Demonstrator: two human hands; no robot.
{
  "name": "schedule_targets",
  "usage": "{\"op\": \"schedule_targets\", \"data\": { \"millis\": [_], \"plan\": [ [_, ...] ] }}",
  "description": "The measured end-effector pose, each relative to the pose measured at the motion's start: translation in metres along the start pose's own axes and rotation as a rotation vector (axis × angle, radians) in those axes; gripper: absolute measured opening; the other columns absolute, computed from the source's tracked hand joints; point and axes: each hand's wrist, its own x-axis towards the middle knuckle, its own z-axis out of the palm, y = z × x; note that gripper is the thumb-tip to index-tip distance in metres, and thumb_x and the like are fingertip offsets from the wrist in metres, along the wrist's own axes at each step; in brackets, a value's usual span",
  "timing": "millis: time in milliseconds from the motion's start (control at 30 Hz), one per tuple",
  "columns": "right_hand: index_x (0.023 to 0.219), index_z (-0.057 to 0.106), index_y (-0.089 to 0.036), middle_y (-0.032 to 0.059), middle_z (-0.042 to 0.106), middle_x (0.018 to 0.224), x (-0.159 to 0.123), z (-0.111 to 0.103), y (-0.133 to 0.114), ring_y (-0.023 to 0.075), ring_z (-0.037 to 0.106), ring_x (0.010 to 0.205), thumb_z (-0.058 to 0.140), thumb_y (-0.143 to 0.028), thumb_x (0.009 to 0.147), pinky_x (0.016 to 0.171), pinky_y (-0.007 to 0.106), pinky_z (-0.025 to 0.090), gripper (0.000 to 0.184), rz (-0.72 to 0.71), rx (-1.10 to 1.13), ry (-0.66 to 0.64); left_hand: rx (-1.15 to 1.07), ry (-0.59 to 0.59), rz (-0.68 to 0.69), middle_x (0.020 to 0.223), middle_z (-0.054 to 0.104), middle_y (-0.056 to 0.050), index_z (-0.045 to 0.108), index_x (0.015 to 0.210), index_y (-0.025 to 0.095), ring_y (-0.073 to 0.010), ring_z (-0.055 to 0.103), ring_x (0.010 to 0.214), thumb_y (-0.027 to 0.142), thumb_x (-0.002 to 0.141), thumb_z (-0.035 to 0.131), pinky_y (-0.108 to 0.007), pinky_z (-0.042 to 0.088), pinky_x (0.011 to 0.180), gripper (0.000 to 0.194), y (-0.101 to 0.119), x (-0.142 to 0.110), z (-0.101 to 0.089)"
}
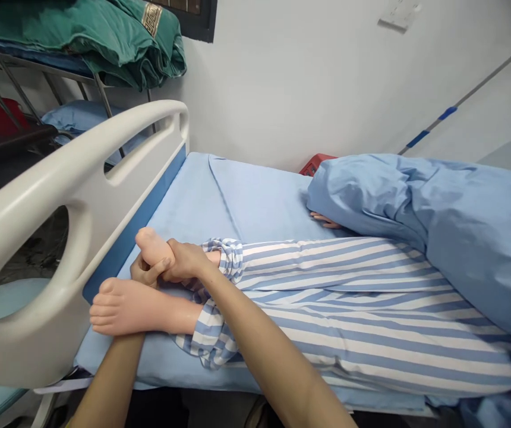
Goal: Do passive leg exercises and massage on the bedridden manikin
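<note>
A manikin's two bare feet stick out of blue-and-white striped trousers [327, 321] on the bed. Both my hands are closed around the far foot [154, 245]. My left hand [146, 272] grips it from the toe side, with the left forearm passing beneath the near foot [124, 306]. Around its ankle side wraps my right hand [186, 260], its forearm crossing over the near trouser leg. Part of the far foot is hidden behind my fingers. The near foot lies on its side with the toes towards the footboard.
A cream footboard [144, 128] with oval openings closes the bed's left end. The sheet [255, 196] is light blue. A blue quilt [416, 184] covers the manikin's upper part, with a manikin hand [325, 220] showing at its edge. Green bedding [104, 35] lies on another bed.
</note>
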Motion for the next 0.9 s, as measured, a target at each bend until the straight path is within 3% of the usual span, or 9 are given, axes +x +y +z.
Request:
{"op": "schedule_targets", "data": {
  "millis": [67, 167, 333, 433, 500, 600, 700, 900],
  "plan": [
    [0.105, 0.042, -0.024, 0.0009, 0.067, 0.087, 0.0, 0.001, 0.002, 0.0229, 0.065, 0.073, 0.062, -0.046, 0.057, 0.053, 0.027, 0.042, 0.056, -0.023, 0.004, 0.018, 0.007, 0.075, 0.014, 0.095, 0.046, -0.014, 0.039, 0.105, 0.015, -0.0315, 0.045, 0.097, 0.017, 0.082, -0.014, -0.048, 0.038, 0.071, 0.058, -0.002, 0.001, 0.006],
    [0.104, 0.041, -0.023, 0.0022, 0.067, 0.091, -0.001, 0.001, 0.004, 0.0233, 0.064, 0.075, 0.061, -0.046, 0.057, 0.054, 0.028, 0.043, 0.056, -0.043, -0.011, 0.049, 0.014, 0.086, 0.02, 0.094, 0.046, -0.014, 0.038, 0.104, 0.016, -0.0311, 0.046, 0.096, 0.017, 0.083, -0.011, -0.048, 0.039, 0.071, 0.054, -0.004, 0.001, 0.011],
    [0.103, 0.041, -0.023, 0.0032, 0.066, 0.091, 0.0, 0.001, 0.004, 0.0234, 0.064, 0.074, 0.06, -0.049, 0.059, 0.053, 0.028, 0.043, 0.055, -0.041, -0.027, 0.04, -0.024, 0.016, -0.012, 0.097, 0.047, -0.015, 0.039, 0.104, 0.017, -0.0335, 0.045, 0.097, 0.013, 0.081, -0.004, -0.05, 0.037, 0.07, 0.049, 0.002, -0.002, -0.001],
    [0.105, 0.04, -0.023, 0.0034, 0.066, 0.092, 0.001, 0.002, 0.003, 0.0236, 0.064, 0.076, 0.059, -0.049, 0.06, 0.054, 0.028, 0.043, 0.055, -0.036, -0.025, 0.034, -0.009, -0.124, 0.024, 0.097, 0.047, -0.014, 0.042, 0.096, 0.022, -0.0384, 0.039, 0.102, 0.014, 0.079, 0.013, -0.056, 0.031, 0.072, 0.035, 0.005, -0.003, -0.009],
    [0.106, 0.04, -0.023, 0.0032, 0.066, 0.092, 0.002, 0.003, 0.004, 0.0239, 0.064, 0.077, 0.058, -0.049, 0.06, 0.055, 0.029, 0.043, 0.055, -0.034, -0.026, 0.038, -0.036, -0.166, 0.031, 0.099, 0.044, -0.014, 0.041, 0.09, 0.022, -0.0393, 0.035, 0.105, 0.015, 0.078, 0.014, -0.058, 0.028, 0.075, 0.031, 0.006, -0.003, -0.011],
    [0.106, 0.04, -0.024, 0.0026, 0.066, 0.09, 0.003, 0.003, 0.004, 0.0241, 0.064, 0.076, 0.059, -0.051, 0.058, 0.055, 0.029, 0.043, 0.059, -0.038, -0.021, 0.03, -0.151, -0.021, -0.023, 0.095, 0.042, -0.012, 0.036, 0.085, 0.021, -0.0343, 0.038, 0.104, 0.015, 0.081, 0.001, -0.054, 0.031, 0.077, 0.035, 0.005, -0.003, -0.006],
    [0.106, 0.04, -0.024, 0.0023, 0.066, 0.088, 0.003, 0.004, 0.004, 0.024, 0.064, 0.074, 0.06, -0.052, 0.056, 0.054, 0.029, 0.042, 0.06, -0.043, -0.021, 0.028, -0.275, 0.096, -0.019, 0.083, 0.038, -0.006, 0.027, 0.074, 0.023, -0.0309, 0.04, 0.099, 0.019, 0.083, 0.002, -0.052, 0.032, 0.078, 0.027, 0.003, -0.003, 0.001],
    [0.106, 0.041, -0.024, 0.0024, 0.066, 0.088, 0.002, 0.004, 0.003, 0.0243, 0.064, 0.075, 0.06, -0.049, 0.058, 0.053, 0.028, 0.042, 0.057, -0.029, -0.037, 0.046, -0.363, 0.115, -0.02, 0.074, 0.026, -0.001, 0.008, 0.069, 0.023, -0.0279, 0.033, 0.095, 0.02, 0.084, 0.002, -0.051, 0.028, 0.079, 0.017, 0.002, -0.003, 0.003]
  ]
}}
